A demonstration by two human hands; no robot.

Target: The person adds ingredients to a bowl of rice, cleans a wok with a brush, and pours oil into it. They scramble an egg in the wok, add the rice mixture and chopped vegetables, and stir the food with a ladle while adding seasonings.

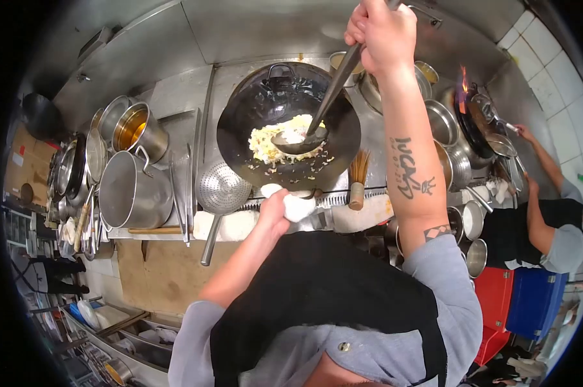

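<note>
A large black wok (240, 122) sits on the range in front of me. Yellow and white food that looks like egg fried rice (263, 145) is heaped in its middle. My right hand (385, 39) is raised at the top of the view, wrapped round the long handle of a ladle (336, 87). The ladle's bowl is down in the food, with some white food in it. At the wok's near rim my left hand (275, 211) grips a folded white cloth (298, 206); whether a wok handle lies inside it is hidden.
A perforated skimmer (223, 187) and a big metal pot (136, 191) stand on the left, near a pot of amber liquid (133, 129). A bamboo brush (358, 180) lies right of the wok. Further right, another person (549, 226) works at a flaming wok (470, 122).
</note>
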